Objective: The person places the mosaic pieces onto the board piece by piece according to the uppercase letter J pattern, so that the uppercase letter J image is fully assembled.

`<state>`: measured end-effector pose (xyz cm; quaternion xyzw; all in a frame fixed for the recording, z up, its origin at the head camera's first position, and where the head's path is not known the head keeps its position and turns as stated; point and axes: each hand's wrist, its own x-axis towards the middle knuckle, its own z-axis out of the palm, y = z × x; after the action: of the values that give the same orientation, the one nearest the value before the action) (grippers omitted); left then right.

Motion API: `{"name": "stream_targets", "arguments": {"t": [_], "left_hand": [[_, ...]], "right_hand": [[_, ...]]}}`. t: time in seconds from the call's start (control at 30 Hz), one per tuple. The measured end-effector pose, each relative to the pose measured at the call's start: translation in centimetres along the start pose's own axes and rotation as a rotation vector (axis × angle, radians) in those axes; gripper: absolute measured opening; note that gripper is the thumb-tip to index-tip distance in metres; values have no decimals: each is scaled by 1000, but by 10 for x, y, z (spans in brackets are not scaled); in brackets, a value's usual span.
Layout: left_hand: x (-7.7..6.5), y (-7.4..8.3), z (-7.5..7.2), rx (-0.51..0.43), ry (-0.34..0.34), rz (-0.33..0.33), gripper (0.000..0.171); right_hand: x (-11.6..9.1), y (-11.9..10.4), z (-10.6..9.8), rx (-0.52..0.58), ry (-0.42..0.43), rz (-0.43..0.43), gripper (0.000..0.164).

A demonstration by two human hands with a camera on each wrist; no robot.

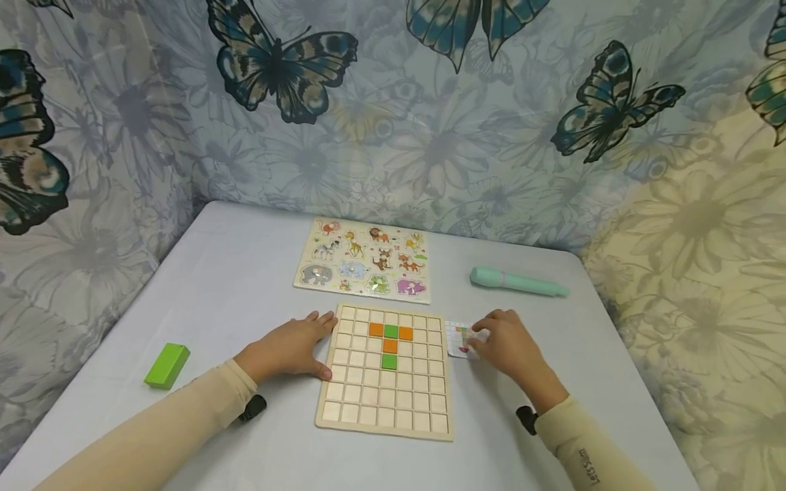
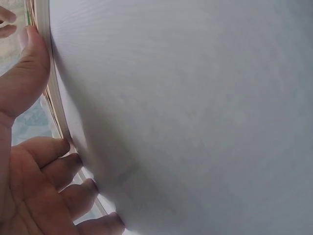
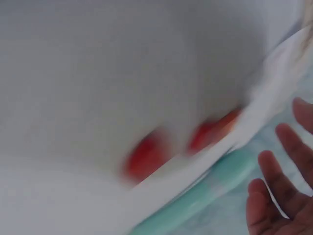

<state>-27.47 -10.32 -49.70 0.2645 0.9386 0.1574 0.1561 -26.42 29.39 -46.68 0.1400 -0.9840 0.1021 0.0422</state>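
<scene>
A light wooden grid board point(image 1: 383, 416) lies in front of me, holding several orange and green square tiles point(image 1: 390, 331) in a T-like pattern. My left hand point(image 1: 295, 346) rests against its left side, fingers extended and thumb at the edge. In the left wrist view, its fingertips point(image 2: 73, 160) touch the board's side. Right of the board lies a small white card point(image 1: 457, 339) printed with a coloured grid. My right hand point(image 1: 505, 343) is over the card's right part, hiding some of it. Spread fingers point(image 3: 281, 171) show in the right wrist view, where blurred red patches point(image 3: 149, 156) also appear.
An animal picture puzzle board point(image 1: 362, 262) lies behind the grid board. At the back right is a mint-green pen-shaped object point(image 1: 518, 281). A bright green box-shaped block point(image 1: 167, 366) sits on the left of the white-covered table point(image 1: 258, 252), which meets a butterfly-patterned backdrop point(image 1: 430, 150).
</scene>
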Motion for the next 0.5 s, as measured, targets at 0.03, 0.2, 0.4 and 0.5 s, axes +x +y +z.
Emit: {"name": "stream_targets", "arguments": {"t": [0.03,0.2,0.4,0.5], "left_hand": [[0,0,0,-1,0,-2,108],[-2,1,-2,-8,-1,2,108],[-3,2,-4,-10,8,1,106],[-3,3,-3,-10,7,4,107]], "right_hand": [[-2,13,-1,-15,-3,35,24],[-12,58,-3,-8,-103,185,29],[-16,67,-3,35,-174,240,31],[-16,64,-4,39,-179,245,32]]}}
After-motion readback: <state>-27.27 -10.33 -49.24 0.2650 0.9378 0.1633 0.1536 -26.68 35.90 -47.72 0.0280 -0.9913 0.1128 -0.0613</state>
